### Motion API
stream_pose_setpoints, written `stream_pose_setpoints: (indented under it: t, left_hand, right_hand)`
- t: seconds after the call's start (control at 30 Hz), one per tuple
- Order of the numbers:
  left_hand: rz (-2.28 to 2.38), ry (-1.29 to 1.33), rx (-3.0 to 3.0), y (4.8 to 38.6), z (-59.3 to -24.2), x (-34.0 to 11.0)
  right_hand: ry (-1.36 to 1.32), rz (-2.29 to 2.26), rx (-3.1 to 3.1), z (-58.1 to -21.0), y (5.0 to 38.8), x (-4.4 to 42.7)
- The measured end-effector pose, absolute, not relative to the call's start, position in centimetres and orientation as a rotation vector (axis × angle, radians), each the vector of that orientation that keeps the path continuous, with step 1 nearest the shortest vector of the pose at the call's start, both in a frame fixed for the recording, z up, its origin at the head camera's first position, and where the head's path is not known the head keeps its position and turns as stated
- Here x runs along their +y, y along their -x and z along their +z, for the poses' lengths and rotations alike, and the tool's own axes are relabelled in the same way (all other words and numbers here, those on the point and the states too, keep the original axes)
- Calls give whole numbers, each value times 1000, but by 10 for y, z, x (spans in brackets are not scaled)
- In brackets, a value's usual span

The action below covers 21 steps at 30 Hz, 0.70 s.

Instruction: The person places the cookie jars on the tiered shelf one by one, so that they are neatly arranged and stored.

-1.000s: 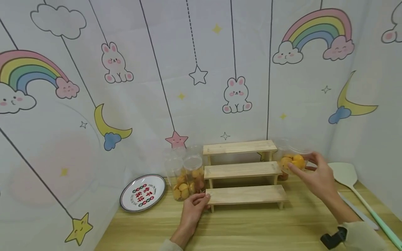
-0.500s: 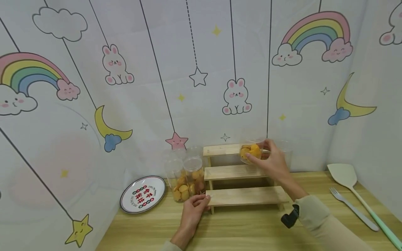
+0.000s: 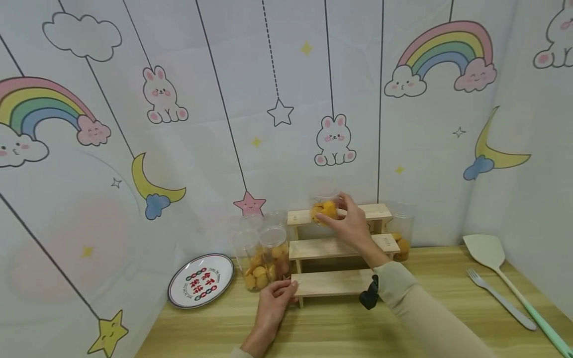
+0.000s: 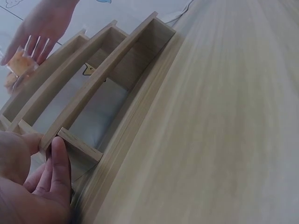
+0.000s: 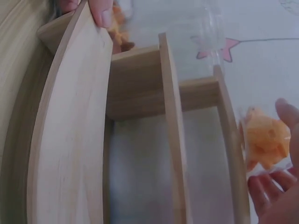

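A three-tier wooden step shelf (image 3: 333,283) stands on the table. At the left end of its lowest tier, my left hand (image 3: 270,307) pinches the board between thumb and fingers; the left wrist view shows the fingers (image 4: 60,163) round that corner. My right hand (image 3: 351,223) grips a clear plastic jar (image 3: 324,211) of orange-yellow pieces at the top tier, left of its middle. In the right wrist view the jar (image 5: 266,140) is beside the top board, with thumb and fingers around it. Whether its base rests on the board I cannot tell.
Several clear jars (image 3: 257,271) with yellow and brown contents stand left of the shelf. Another jar (image 3: 403,233) stands at its right end. A white plate (image 3: 201,281) leans at far left. A fork (image 3: 501,298) and a pale spatula (image 3: 485,251) lie at right.
My right hand has carried the jar leftward from the shelf's right side to the top tier. The jar at the right end is now uncovered. My left hand stays on the lowest tier.
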<state>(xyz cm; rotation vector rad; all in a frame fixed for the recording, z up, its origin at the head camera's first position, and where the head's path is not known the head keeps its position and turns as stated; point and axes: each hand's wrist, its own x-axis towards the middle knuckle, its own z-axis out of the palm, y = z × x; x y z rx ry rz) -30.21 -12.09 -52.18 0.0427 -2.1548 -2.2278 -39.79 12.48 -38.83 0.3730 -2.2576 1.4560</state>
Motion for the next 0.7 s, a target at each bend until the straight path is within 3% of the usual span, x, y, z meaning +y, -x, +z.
stream_pose_setpoints:
  t: [0.7]
  left_hand:
    - [-2220, -35, -2160, 304, -526, -121]
  right_hand:
    - [-409, 1406, -2367, -385, 412, 105]
